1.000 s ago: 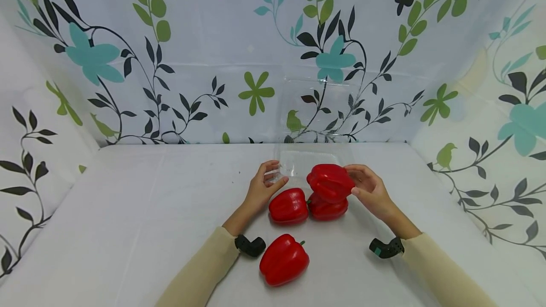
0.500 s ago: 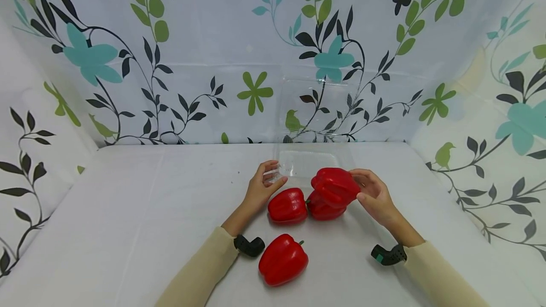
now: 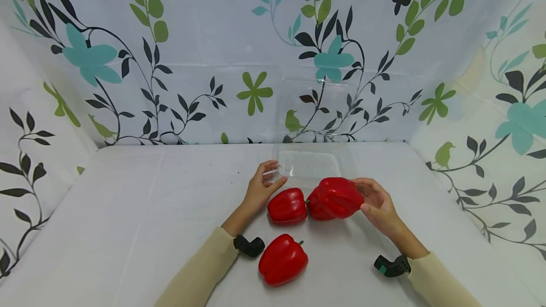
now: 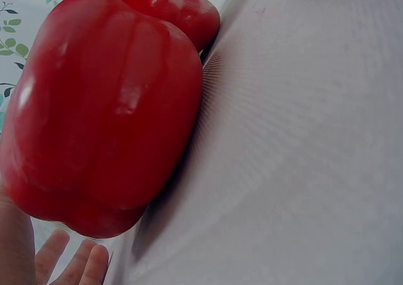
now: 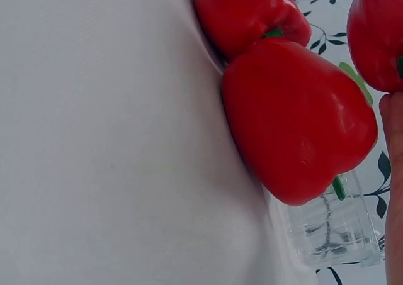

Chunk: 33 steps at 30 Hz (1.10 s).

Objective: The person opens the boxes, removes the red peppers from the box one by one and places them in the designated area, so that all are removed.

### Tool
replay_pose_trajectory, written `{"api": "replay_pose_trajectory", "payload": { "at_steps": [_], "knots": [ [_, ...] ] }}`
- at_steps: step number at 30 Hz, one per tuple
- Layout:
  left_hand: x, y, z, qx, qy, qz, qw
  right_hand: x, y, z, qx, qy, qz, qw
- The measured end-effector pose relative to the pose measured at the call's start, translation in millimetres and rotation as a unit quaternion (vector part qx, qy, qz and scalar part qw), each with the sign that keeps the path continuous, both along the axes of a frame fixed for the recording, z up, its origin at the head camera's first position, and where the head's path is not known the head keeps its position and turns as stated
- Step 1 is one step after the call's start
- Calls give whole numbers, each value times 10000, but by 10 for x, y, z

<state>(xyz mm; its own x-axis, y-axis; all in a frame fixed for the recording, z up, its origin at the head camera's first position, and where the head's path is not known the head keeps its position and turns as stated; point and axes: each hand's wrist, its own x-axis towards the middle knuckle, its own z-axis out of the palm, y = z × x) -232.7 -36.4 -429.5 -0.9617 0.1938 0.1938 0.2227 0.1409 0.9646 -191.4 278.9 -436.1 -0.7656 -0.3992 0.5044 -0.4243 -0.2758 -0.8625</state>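
Note:
My right hand (image 3: 377, 205) pinches a red bell pepper (image 3: 343, 197) between thumb and fingers; the same pepper shows at the upper right of the right wrist view. It overlaps a second red bell pepper (image 3: 316, 208), which lies partly hidden behind it. Just left of these sits a third red bell pepper (image 3: 287, 206), large in the left wrist view. My left hand (image 3: 261, 188) holds the near left corner of a clear plastic container (image 3: 309, 164), fingers at its side and thumb in front. The exact contact is hard to see through the plastic.
Another red bell pepper (image 3: 283, 260) lies nearer the front, between the forearms. The container's clear lid (image 3: 315, 103) stands raised at the back. A white cloth (image 3: 149, 212) covers the table, and a leaf-patterned curtain (image 3: 204, 22) closes off the rear and sides.
The right hand has carried its bell pepper to the right, toward me and lower, away from the container. The left hand and the other peppers have stayed in place.

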Motion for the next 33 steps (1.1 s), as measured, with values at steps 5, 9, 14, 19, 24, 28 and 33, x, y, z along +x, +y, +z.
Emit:
{"api": "replay_pose_trajectory", "payload": {
  "at_steps": [5, 9, 14, 19, 24, 28, 33],
  "knots": [
    [2, 1, 1, 15, 6, -4, 10000, 44, 5, -30, -64, 25, 77, 9999],
    [3, 1, 1, 35, -3, -1, 10000, 70, 15, -54, -96, 143, 152, 9997],
    [3, 1, -3, -20, -11, 22, 10000, 95, 30, -70, -76, 250, 284, 9993],
    [5, -1, -3, -26, -16, 9, 10000, 128, 52, -88, 104, 260, 444, 9986],
    [4, 7, -7, -20, -33, -6, 10000, 145, 62, -104, 83, 317, 947, 9950],
    [0, 14, -3, 0, -60, -4, 10000, 161, 80, -117, 159, 243, 1190, 9925],
    [-5, 4, 5, -40, -65, 8, 10000, 184, 108, -164, 259, -4, 1353, 9905]
  ]
}}
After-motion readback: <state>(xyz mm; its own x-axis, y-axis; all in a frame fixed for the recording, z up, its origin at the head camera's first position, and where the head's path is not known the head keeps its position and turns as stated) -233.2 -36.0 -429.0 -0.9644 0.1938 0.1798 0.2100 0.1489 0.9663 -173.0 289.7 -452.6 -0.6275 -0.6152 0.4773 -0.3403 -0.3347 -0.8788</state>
